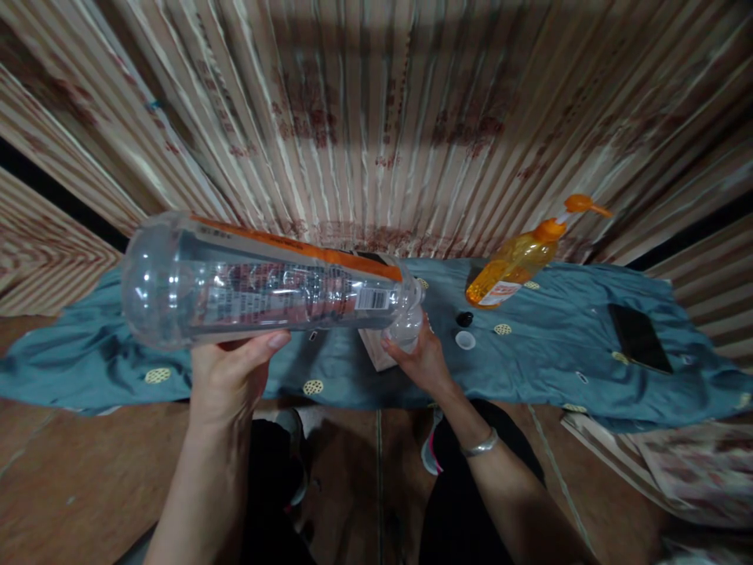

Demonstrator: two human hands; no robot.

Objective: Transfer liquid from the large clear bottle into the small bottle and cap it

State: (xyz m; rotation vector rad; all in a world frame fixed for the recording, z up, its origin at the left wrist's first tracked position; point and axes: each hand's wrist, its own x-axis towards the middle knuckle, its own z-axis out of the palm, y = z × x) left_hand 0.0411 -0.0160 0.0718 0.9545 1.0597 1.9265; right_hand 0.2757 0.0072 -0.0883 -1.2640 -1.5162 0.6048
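Note:
A large clear plastic bottle [306, 302] with an orange-edged label lies sideways in the air above the cloth, its rounded base to the left. My left hand [232, 365] is wrapped round its underside near the base, thumb along the near side. At the narrow end, my right hand [420, 357] closes its fingers on a small clear plastic piece [405, 323]. Whether that piece is the bottle's neck or a separate small container, I cannot tell. To the right, a pump bottle [509, 267] of yellow-orange liquid has an orange pump head.
A teal patterned cloth [553, 345] covers the low surface. On it are a small black cap [464, 318], a white round cap [465, 340], a flat dark object [640, 337] and a pale box-like item [380, 353] partly behind my right hand. A pleated curtain [376, 118] hangs behind.

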